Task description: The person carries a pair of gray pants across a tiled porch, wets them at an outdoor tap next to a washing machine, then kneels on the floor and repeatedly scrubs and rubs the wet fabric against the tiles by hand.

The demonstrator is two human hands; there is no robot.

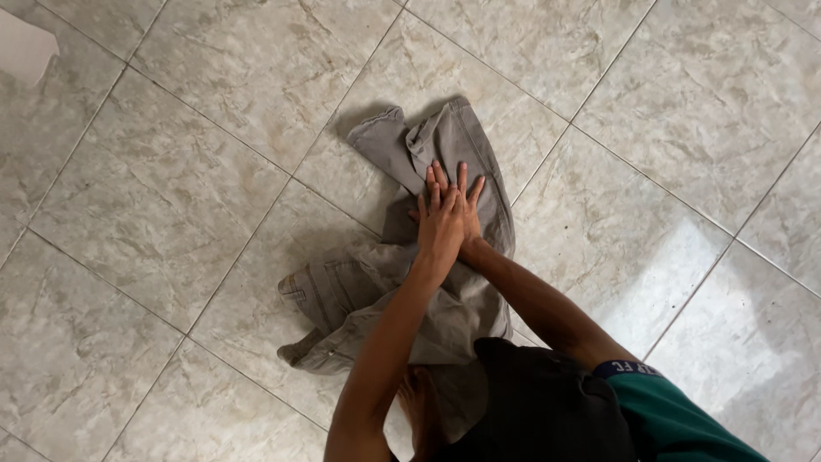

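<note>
A person leans over a pair of grey trousers [402, 282] spread on a pale marbled tile floor [171, 197], both hands stacked flat on the cloth. The left hand [440, 227] lies on top of the right hand [469, 214], fingers straight and spread, palms down; neither hand grips anything, they press together on the fabric near where one leg is folded back over the other. Stacked this way, with both arms extended from the shoulders at the lower edge of the floor in view, the hands seem placed to put body weight onto one spot, likely to flatten a fold or hold the cloth from sliding on the smooth tile. The trousers lie roughly mid-floor across a grout line, the waistband and a back pocket turned toward the lower left, the leg ends bunched and pointing toward the upper edge. A dark cap [539, 402] and a green sleeve [676, 419] fill the lower right corner of the view. A bare foot appears to show beneath the arms, partly hidden. A pale, flat object [24, 47] sits at the upper left corner, too cut off to identify.
</note>
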